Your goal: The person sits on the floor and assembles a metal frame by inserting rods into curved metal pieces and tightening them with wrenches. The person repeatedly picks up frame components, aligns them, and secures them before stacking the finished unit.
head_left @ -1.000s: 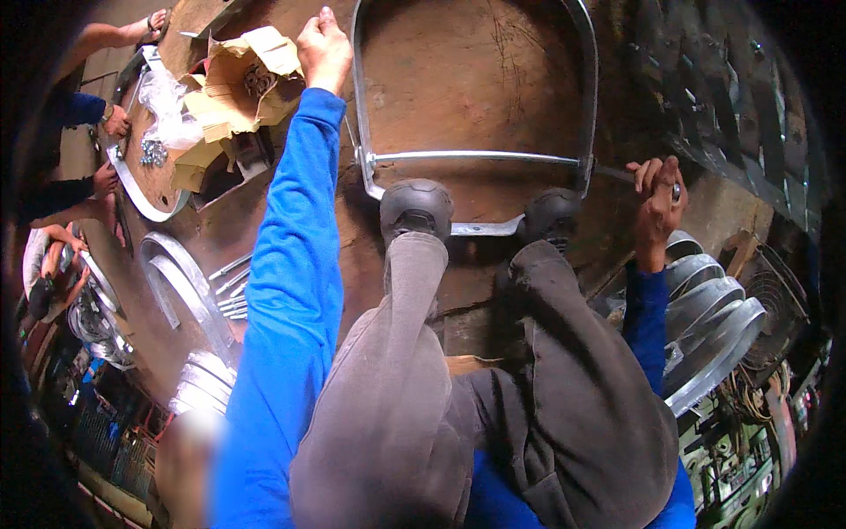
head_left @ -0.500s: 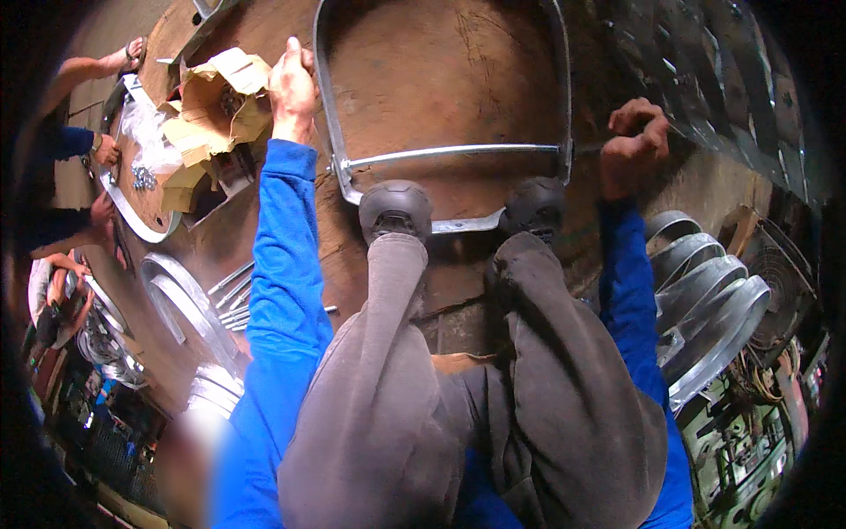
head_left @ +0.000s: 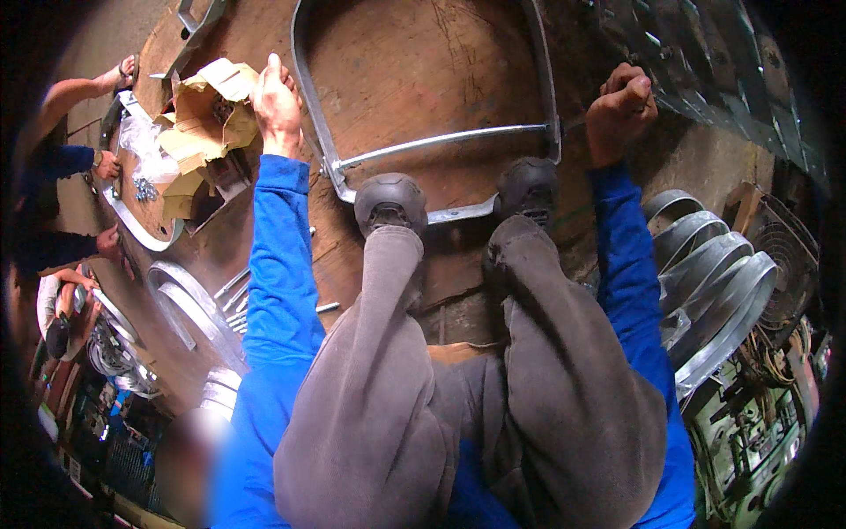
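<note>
A U-shaped flat metal frame (head_left: 306, 79) lies on the brown wooden surface beyond my feet. A thin metal rod (head_left: 441, 144) crosses between its two sides. My shoes rest against the frame's near flat bar (head_left: 460, 212). My left hand (head_left: 278, 110) is raised outside the frame's left side, beside a torn cardboard box (head_left: 210, 123). Its fingers are curled together, hiding whatever they may hold. To the right of the frame and apart from it, my right hand (head_left: 619, 110) is closed with thumb against fingers. What it may pinch is too small to make out.
Curved metal strips (head_left: 718, 273) stand stacked at right, near a fan (head_left: 784, 264). Perforated metal bars (head_left: 705, 79) lie far right. Several rods (head_left: 236, 295) and more bent strips (head_left: 189, 304) are at left. Another person's hand (head_left: 107, 165) touches a similar frame (head_left: 145, 234) at far left.
My right hand has moved up and slightly left, and its fingers are closed tighter. My left hand has shifted slightly left and down. The frame sits a little farther left and up in view.
</note>
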Demonstrator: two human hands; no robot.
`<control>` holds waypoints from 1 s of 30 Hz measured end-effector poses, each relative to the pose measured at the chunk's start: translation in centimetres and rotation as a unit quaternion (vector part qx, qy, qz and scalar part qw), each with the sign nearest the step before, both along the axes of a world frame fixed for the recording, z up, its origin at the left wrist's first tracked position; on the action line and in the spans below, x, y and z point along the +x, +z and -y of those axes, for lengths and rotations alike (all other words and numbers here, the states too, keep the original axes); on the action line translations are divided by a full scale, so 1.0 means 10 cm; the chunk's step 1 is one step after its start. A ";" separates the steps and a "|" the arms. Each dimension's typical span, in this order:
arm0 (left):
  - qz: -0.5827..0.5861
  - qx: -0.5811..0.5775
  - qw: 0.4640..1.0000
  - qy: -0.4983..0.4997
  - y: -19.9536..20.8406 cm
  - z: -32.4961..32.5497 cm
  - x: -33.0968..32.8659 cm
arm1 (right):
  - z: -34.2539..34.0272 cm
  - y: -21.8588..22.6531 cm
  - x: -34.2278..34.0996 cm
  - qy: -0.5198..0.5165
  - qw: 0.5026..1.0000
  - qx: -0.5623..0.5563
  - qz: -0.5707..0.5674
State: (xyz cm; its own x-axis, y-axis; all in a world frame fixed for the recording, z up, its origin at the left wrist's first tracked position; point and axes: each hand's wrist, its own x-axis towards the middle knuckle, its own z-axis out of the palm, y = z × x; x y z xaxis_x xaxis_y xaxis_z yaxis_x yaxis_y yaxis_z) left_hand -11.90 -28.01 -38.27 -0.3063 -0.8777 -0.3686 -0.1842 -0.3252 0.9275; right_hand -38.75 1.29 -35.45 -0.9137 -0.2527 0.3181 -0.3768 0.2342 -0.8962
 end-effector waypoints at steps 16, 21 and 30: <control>-0.105 -0.049 0.993 0.019 0.27 -0.33 0.30 | 0.18 -0.10 -0.26 0.046 0.995 0.056 -0.073; -0.107 -0.092 0.989 0.046 0.10 -0.31 0.21 | -0.25 -0.70 -0.97 -0.123 0.962 0.185 -0.160; -0.072 -0.086 0.987 0.118 -0.35 0.23 0.51 | 0.39 0.72 -0.06 0.247 0.967 -0.022 -0.058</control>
State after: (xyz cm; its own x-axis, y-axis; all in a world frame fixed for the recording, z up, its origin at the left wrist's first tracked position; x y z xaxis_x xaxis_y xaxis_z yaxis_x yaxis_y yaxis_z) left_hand -6.76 -30.33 -41.77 -0.1245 -0.9766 -0.1755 0.0160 -0.1788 0.9838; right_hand -39.35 -2.64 -28.22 -0.6427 -0.6331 0.4315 -0.5310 -0.0380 -0.8465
